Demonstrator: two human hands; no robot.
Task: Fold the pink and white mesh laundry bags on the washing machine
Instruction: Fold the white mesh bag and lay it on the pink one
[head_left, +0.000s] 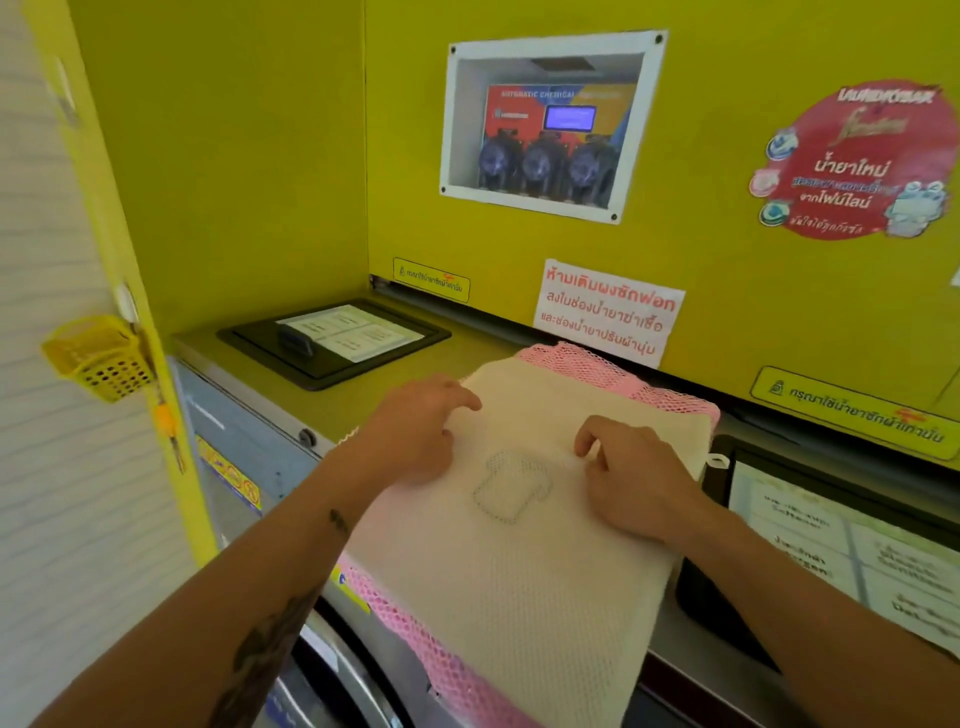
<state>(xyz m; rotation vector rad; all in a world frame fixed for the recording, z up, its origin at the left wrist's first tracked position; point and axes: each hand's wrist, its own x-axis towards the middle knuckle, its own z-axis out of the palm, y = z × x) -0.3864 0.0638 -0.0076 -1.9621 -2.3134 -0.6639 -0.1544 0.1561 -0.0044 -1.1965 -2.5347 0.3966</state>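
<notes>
A white mesh laundry bag (524, 571) with a shirt outline on it lies flat on top of the washing machine (249, 441). Under it lies a pink mesh bag (582, 364), whose edges stick out at the back and along the front left. My left hand (415, 431) rests on the white bag's upper left part, its index finger stretched toward the back. On the upper right part my right hand (628, 473) pinches the white mesh between curled fingers. The near end of both bags hangs over the machine's front edge.
A black detergent drawer lid (332, 340) with labels sits at the back left of the machine top. Another dark lid (831, 545) lies at the right. A yellow wall panel with notices stands right behind. A small yellow basket (98, 358) hangs at the left.
</notes>
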